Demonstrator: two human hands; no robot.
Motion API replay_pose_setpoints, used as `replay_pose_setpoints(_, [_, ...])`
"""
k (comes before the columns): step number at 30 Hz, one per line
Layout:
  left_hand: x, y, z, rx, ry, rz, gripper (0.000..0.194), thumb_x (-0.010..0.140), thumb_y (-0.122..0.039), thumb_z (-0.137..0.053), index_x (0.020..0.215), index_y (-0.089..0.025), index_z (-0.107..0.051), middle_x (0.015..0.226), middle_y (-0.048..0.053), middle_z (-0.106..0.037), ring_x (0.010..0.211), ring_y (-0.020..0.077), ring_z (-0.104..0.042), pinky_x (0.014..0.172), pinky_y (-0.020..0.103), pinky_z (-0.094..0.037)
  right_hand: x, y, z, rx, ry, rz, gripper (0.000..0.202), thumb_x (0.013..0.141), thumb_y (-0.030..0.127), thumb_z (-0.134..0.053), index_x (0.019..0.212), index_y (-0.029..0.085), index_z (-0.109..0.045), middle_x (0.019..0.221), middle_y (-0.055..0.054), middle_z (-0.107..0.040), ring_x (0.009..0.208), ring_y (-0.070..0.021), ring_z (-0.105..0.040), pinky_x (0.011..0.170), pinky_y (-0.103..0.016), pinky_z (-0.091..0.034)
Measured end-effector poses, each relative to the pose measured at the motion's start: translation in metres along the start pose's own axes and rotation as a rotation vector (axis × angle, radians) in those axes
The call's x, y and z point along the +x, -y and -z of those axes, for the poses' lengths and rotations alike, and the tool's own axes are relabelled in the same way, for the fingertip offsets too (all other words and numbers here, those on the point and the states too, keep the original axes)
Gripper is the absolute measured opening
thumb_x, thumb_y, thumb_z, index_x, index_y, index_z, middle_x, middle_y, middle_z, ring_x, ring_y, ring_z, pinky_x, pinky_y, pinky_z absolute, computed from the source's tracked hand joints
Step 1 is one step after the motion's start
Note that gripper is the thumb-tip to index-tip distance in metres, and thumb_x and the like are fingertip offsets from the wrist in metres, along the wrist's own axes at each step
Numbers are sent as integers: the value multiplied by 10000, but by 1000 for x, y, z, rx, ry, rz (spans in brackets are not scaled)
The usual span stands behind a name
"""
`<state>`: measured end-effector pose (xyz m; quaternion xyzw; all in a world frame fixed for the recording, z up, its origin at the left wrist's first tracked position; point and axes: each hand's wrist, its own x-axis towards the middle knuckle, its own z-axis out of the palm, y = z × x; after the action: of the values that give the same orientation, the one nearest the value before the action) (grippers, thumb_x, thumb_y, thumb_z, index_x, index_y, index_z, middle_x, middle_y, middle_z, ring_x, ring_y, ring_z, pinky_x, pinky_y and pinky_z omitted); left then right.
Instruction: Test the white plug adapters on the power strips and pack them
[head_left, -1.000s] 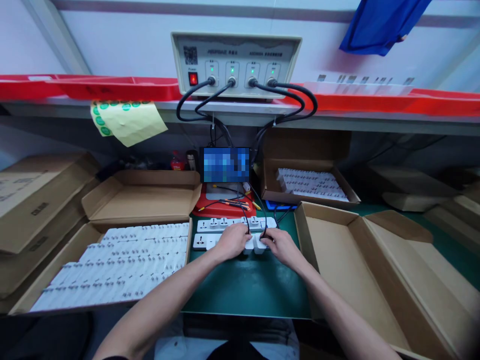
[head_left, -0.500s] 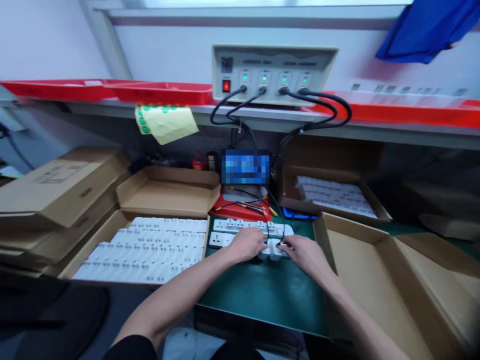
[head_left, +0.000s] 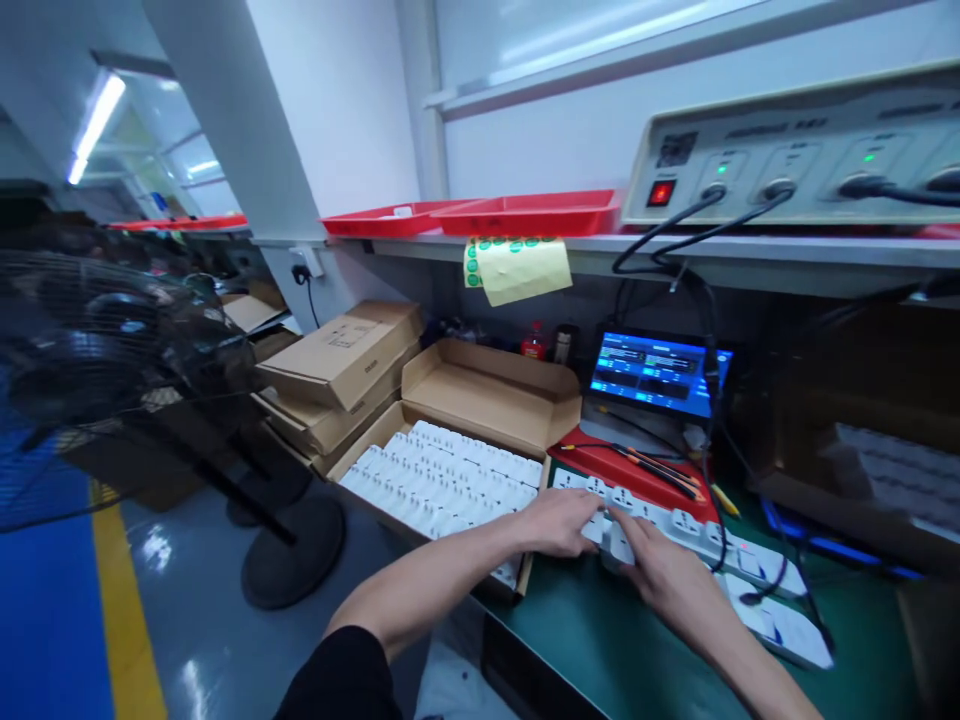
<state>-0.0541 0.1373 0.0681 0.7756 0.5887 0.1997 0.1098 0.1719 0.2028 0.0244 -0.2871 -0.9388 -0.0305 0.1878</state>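
Observation:
My left hand (head_left: 564, 520) is at the left end of the front power strip, its fingers closed on a small white adapter (head_left: 594, 527). Close beside it, my right hand (head_left: 654, 560) has its thumb and fingers on another white adapter (head_left: 616, 545). Both adapters are partly covered by my fingers. The rear power strip (head_left: 646, 513) runs behind my hands, with several socket blocks on it. The front strip's right end (head_left: 799, 632) shows beyond my right forearm, with a black cable on it. To the left, an open cardboard box (head_left: 525, 580) holds rows of white adapters (head_left: 450, 485).
A tester (head_left: 795, 150) with lit green lamps sits on the shelf, beside red trays (head_left: 532, 212). Under it stand a blue screen (head_left: 652, 372) and a red stand (head_left: 600, 462). Stacked cartons (head_left: 345, 350) and a black fan (head_left: 112, 340) are at left.
The view has swung left. Both hands have moved left along the strips from the cabled sockets, and the adapters are now at the strips' left part. The cables no longer reach my fingers.

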Motion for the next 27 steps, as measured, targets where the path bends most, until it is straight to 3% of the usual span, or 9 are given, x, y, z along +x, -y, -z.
replay_pose_setpoints(3, [-4, -2, 10, -196, -120, 19, 717, 900, -425, -900, 1517, -201, -612, 1440, 170, -758, 1354, 382, -727, 1139, 486, -581, -2, -12, 13, 103, -47, 48, 675, 1023, 267, -528, 1697, 304, -526, 1548, -157, -697, 1059, -323, -832, 792, -398, -670])
replay_pose_setpoints(8, [-23, -12, 26, -553, -194, 20, 887, 774, -503, -999, 1549, -273, -633, 1353, 103, -791, 1246, 359, -761, 1097, 496, -595, -7, -11, 37, 156, -1, 176, 654, 1061, 306, -543, 1695, 468, -537, 1485, -128, -680, 1000, -293, -837, 730, -369, -689])
replay_pose_setpoints(11, [-39, -16, 29, -776, -287, 73, 906, 668, -535, -1069, 1463, -272, -723, 1350, 109, -785, 1258, 347, -737, 1126, 488, -573, -2, 4, 45, 236, -56, 229, 583, 1078, 291, -547, 1631, 466, -609, 1524, -138, -655, 1158, -316, -819, 847, -386, -708])
replay_pose_setpoints(13, [-52, -16, 30, -1015, -367, 125, 830, 709, -586, -1046, 1412, -249, -762, 1355, 124, -771, 1243, 312, -729, 1114, 451, -570, 4, 19, 49, 334, -142, 230, 540, 1105, 316, -549, 1625, 450, -604, 1546, -139, -641, 1281, -328, -778, 940, -400, -702])
replay_pose_setpoints(18, [-87, -3, 36, -1505, -302, 186, 721, 842, -678, -925, 1381, -219, -788, 1235, 128, -777, 979, 221, -742, 910, 386, -625, 24, 62, 49, 453, -291, 288, 537, 1142, 302, -521, 1658, 446, -545, 1557, -143, -616, 1396, -319, -718, 1050, -428, -679])
replay_pose_setpoints(20, [-100, 13, 49, -1401, -382, 205, 687, 840, -627, -933, 1364, -201, -806, 1209, 128, -796, 967, 222, -740, 896, 367, -622, 26, 71, 50, 421, -284, 302, 596, 1152, 316, -511, 1729, 457, -463, 1658, -142, -560, 1442, -323, -693, 1064, -437, -681])
replay_pose_setpoints(22, [-115, 39, 73, -1094, -509, 247, 598, 901, -564, -879, 1368, -196, -815, 1216, 126, -816, 1026, 243, -745, 933, 365, -620, 22, 69, 53, 369, -271, 292, 633, 1160, 375, -519, 1774, 469, -397, 1747, -122, -505, 1465, -329, -681, 1031, -429, -700])
replay_pose_setpoints(25, [-138, 89, 122, -372, -649, 434, 444, 1023, -393, -713, 1428, -225, -781, 1315, 114, -810, 1185, 265, -738, 1040, 381, -617, 2, 44, 57, 280, -245, 252, 619, 1149, 484, -544, 1759, 486, -441, 1752, -83, -544, 1436, -355, -706, 946, -431, -733])
replay_pose_setpoints(27, [-152, 120, 154, 124, -597, 686, 423, 1063, -330, -624, 1456, -235, -751, 1358, 119, -788, 1255, 260, -732, 1107, 374, -590, -18, 21, 59, 259, -235, 211, 621, 1127, 524, -568, 1740, 491, -482, 1694, -76, -615, 1397, -386, -728, 923, -477, -743])
